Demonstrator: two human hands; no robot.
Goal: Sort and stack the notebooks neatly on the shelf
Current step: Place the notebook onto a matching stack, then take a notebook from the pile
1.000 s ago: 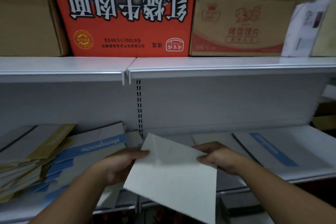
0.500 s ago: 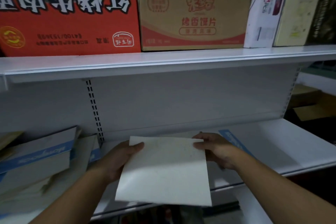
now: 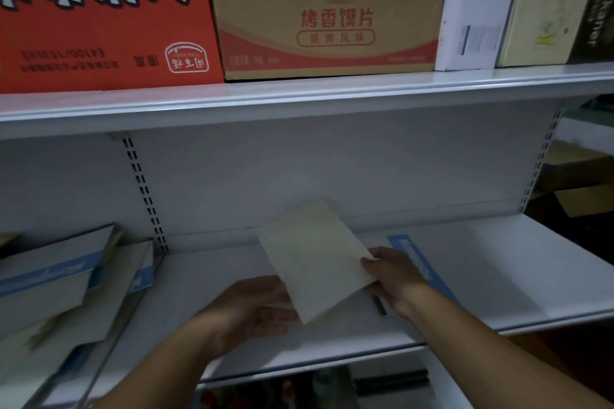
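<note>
Head view: the right grip (image 3: 395, 276) pinches the pale notebook (image 3: 312, 259) by its right edge, tilted above the lower shelf (image 3: 518, 276). The left grip (image 3: 252, 309) lies open, palm up, beside its lower corner.

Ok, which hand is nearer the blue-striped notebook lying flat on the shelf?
Right. The right hand sits directly over the blue-striped notebook, gripping the edge of the cream notebook. The left hand is farther left, open, clear of it.
</note>
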